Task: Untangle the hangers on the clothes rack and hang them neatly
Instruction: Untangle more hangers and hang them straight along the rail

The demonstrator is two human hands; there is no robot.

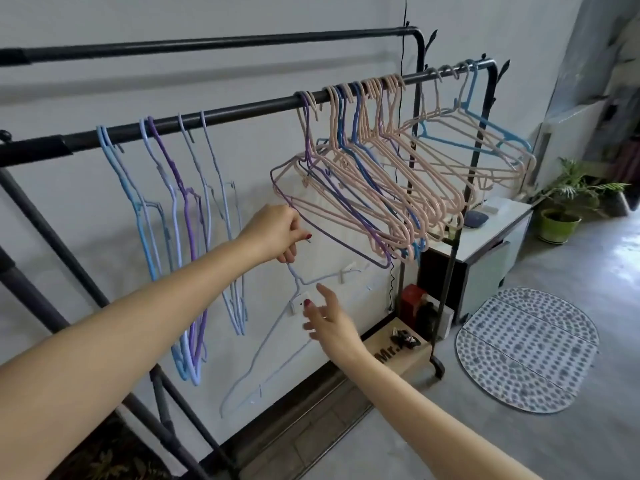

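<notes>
A black clothes rack rail [242, 110] runs across the view. On its left part hang several blue and purple hangers [180, 209], spaced and straight. To the right a tangled bunch of pink, blue and purple hangers [381, 188] hangs tilted. My left hand [277, 233] pinches the hook of a pale lavender hanger [266, 344] held below the rail, off the rack. My right hand [327, 320] is open with fingers spread, just beside that hanger's shoulder; whether it touches is unclear.
A second black rail [207, 43] runs higher behind. A white cabinet [485, 258], a cardboard box [398, 355] and a red box stand by the rack's right end. A dotted mat [526, 348] lies on the floor; potted plant [561, 206] far right.
</notes>
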